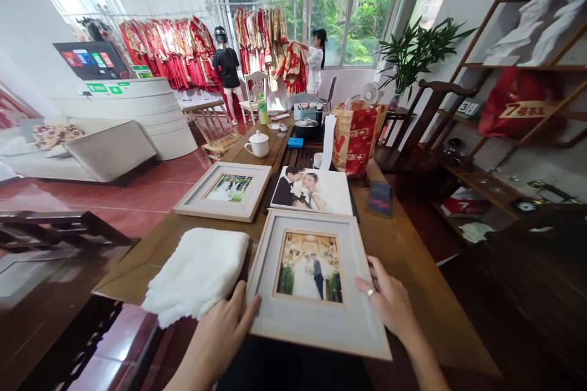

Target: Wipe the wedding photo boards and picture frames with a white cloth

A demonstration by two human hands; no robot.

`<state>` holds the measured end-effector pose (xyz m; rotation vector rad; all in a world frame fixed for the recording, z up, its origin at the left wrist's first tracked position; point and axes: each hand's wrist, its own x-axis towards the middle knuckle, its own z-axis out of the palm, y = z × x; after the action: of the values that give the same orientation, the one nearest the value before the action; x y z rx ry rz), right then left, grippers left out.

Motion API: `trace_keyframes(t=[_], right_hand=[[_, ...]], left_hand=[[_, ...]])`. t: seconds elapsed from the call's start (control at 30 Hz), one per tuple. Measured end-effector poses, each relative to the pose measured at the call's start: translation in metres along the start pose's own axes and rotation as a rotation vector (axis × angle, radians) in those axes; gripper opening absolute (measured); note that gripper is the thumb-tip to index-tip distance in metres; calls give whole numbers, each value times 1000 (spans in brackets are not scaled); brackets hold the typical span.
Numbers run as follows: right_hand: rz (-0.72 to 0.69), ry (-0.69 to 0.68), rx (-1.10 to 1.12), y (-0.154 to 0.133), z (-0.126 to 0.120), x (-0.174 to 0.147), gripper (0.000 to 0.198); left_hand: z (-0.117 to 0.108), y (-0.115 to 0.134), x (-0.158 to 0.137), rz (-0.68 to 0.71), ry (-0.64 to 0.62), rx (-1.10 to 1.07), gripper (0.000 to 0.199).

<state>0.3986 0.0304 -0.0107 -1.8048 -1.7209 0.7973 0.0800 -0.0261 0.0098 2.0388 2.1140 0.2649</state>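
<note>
A light wooden picture frame (316, 333) with a wide pale mount and a small wedding photo is held between my two hands over the table's near edge. My left hand (224, 321) grips its left side, thumb on the front. On the right side, my right hand (387, 296), with a ring on one finger, has its fingers closed on the edge. Just left of the frame lies a folded white towel (197, 269). A second framed photo (222, 190) lies flat behind the towel. Beyond the held frame rests a large wedding print (312, 189) of a couple.
Further along the wooden table (413, 281) stand a white lidded cup (258, 145), a blue box (295, 143), a bottle (263, 110) and a red paper bag (355, 140). Two people stand by racks of red garments (169, 52). Shelves (495, 189) line the right side.
</note>
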Motion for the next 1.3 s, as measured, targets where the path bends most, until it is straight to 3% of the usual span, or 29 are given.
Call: trace_keyframes(t=[0.07,0.13,0.43,0.63,0.8,0.97,1.03,1.1,1.3], right_hand=[[-5,20,-18,0,1,0,36],[-17,42,-21,0,2,0,35],[-24,60,8,1,3,-2,39],[-54,80,31,-2,3,-4,41],[-92,115,94,-3,-3,2,41],[-61,9,181,0,-13,32,44],[-78,45,270,2,-13,51,40],[-95,152,329,3,-10,70,39],[-122,215,316,0,-5,87,38]], left_hand=[[-6,8,0,-64,-132,-39,41],[-11,13,-1,-103,-174,-60,43],[-11,13,-11,-170,-134,-199,45],[-15,11,-29,-206,-162,-163,51],[-34,2,-45,12,-69,-316,45],[-51,-25,-40,249,339,-241,41],[-48,-44,-32,329,424,-142,45],[-40,-63,-22,368,415,-74,52],[-19,-95,-5,383,330,37,60]])
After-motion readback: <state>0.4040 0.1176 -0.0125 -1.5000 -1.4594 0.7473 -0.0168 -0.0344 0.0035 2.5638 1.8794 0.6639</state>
